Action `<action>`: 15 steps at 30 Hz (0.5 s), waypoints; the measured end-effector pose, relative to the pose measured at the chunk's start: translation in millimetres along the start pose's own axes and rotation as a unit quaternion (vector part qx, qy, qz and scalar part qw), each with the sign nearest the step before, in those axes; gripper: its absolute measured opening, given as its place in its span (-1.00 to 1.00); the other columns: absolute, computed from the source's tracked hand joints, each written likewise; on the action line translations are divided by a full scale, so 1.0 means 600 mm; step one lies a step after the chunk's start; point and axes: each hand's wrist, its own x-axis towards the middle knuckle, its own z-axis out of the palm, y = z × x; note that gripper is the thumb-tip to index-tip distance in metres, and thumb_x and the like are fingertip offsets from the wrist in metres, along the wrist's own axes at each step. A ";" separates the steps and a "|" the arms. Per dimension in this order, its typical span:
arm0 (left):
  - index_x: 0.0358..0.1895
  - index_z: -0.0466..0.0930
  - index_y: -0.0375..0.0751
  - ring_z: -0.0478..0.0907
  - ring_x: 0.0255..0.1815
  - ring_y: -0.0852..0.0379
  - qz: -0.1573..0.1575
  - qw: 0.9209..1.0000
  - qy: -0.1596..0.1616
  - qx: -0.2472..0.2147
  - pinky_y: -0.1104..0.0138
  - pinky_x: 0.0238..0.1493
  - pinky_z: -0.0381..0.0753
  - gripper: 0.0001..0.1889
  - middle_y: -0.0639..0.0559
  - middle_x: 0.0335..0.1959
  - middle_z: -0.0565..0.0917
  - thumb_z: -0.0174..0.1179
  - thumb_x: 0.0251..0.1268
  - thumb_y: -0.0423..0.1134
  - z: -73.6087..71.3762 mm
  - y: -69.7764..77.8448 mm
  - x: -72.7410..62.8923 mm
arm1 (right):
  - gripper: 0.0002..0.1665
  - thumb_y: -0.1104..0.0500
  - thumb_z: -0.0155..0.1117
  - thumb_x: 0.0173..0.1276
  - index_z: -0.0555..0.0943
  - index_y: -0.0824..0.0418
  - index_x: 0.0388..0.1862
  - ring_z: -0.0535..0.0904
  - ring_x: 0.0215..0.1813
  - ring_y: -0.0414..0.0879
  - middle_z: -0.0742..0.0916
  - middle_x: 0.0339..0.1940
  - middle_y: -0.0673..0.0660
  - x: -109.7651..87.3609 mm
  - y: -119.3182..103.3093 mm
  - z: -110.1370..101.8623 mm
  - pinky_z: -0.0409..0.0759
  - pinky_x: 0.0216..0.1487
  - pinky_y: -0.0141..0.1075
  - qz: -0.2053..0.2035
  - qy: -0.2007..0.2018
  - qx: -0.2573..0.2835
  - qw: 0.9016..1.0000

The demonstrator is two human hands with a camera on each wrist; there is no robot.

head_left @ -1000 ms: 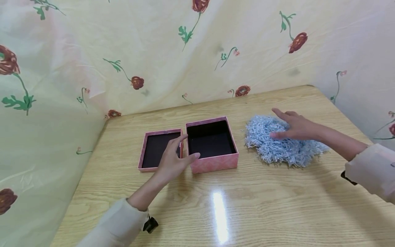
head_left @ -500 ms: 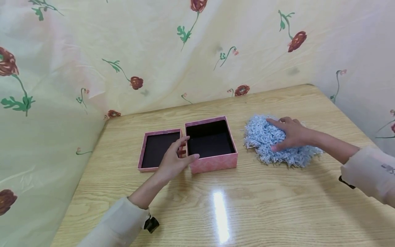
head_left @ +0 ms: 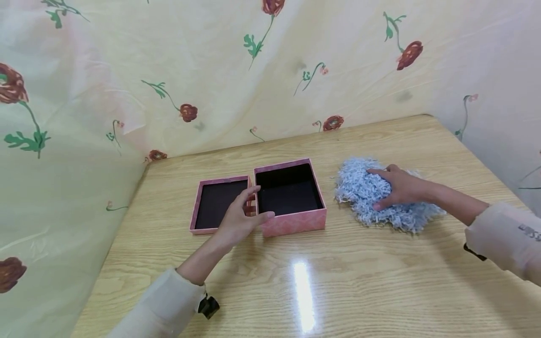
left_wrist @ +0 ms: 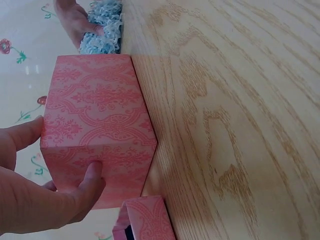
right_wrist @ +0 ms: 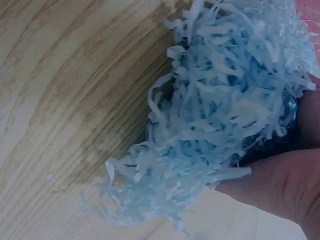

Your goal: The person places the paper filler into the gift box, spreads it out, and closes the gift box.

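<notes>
While the left hand (head_left: 238, 220) grips the pink box (head_left: 291, 197), the right hand (head_left: 395, 188) — seemingly closing — grasps blue paper shreds (head_left: 372, 197).

A pale wooden table (head_left: 372, 281) fills my view, a streak of glare (head_left: 302, 295) on its grain. Cream cloth (head_left: 211, 70) printed with red flowers hangs behind and on both sides.

Left hand (head_left: 241, 218) gripping; right hand (head_left: 399, 188) fingers curled.

Home setting, wooden table (head_left: 380, 281), floral cloth backdrop (head_left: 211, 70)
</notes>
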 end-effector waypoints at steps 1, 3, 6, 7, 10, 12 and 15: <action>0.42 0.26 0.06 0.41 0.15 -0.08 -0.001 1.000 0.001 0.000 0.11 0.12 0.50 -0.24 -0.15 0.39 0.29 0.40 0.14 -0.18 0.000 0.001 0.000 | 0.23 -0.11 0.53 0.03 0.07 0.41 0.46 0.38 0.11 0.49 0.21 0.19 0.66 0.000 0.001 0.000 0.48 -0.09 0.20 0.002 0.001 0.001 1.000; 0.42 0.26 0.07 0.41 0.14 -0.08 -0.003 1.000 0.001 0.001 0.11 0.12 0.49 -0.24 -0.15 0.39 0.29 0.40 0.14 -0.18 0.000 0.002 0.001 | 0.22 -0.10 0.53 0.03 0.09 0.43 0.45 0.40 0.09 0.45 0.24 0.17 0.64 0.002 0.002 0.000 0.48 -0.07 0.20 0.005 0.006 0.002 1.000; 0.42 0.26 0.08 0.41 0.13 -0.06 -0.007 1.000 0.002 0.002 0.11 0.13 0.49 -0.23 -0.13 0.40 0.28 0.41 0.12 -0.19 -0.001 0.005 0.000 | 0.21 -0.10 0.54 0.03 0.11 0.45 0.44 0.41 0.09 0.43 0.28 0.17 0.62 0.004 0.005 0.000 0.47 -0.05 0.20 0.011 0.009 0.002 1.000; 0.42 0.26 0.08 0.41 0.13 -0.06 -0.008 1.000 0.002 0.002 0.11 0.13 0.49 -0.23 -0.13 0.40 0.28 0.41 0.12 -0.19 -0.001 0.005 0.000 | 0.21 -0.10 0.54 0.02 0.12 0.46 0.44 0.41 0.09 0.44 0.28 0.17 0.62 0.005 0.006 0.001 0.46 -0.04 0.20 0.013 0.010 0.001 1.000; 0.42 0.26 0.07 0.41 0.13 -0.07 -0.008 1.000 0.002 0.002 0.10 0.14 0.49 -0.24 -0.15 0.39 0.29 0.41 0.13 -0.19 -0.001 0.004 0.000 | 0.19 -0.07 0.55 0.01 0.14 0.50 0.41 0.39 0.12 0.46 0.31 0.17 0.62 0.007 0.008 0.003 0.44 0.01 0.22 0.015 0.017 -0.005 1.000; 0.42 0.26 0.05 0.41 0.15 -0.07 -0.007 1.000 0.002 0.003 0.09 0.15 0.48 -0.24 -0.16 0.39 0.29 0.40 0.14 -0.18 0.000 0.003 0.000 | 0.17 -0.03 0.56 0.01 0.16 0.54 0.39 0.38 0.12 0.47 0.34 0.15 0.62 0.008 0.008 0.005 0.42 0.04 0.24 0.015 0.025 -0.008 1.000; 0.41 0.26 0.06 0.41 0.17 -0.08 -0.007 1.000 0.003 0.003 0.08 0.16 0.47 -0.25 -0.16 0.39 0.28 0.40 0.14 -0.17 0.000 0.002 0.000 | 0.13 0.03 0.57 0.00 0.18 0.59 0.35 0.38 0.12 0.47 0.37 0.14 0.61 0.008 0.009 0.007 0.40 0.08 0.25 0.017 0.036 -0.016 0.999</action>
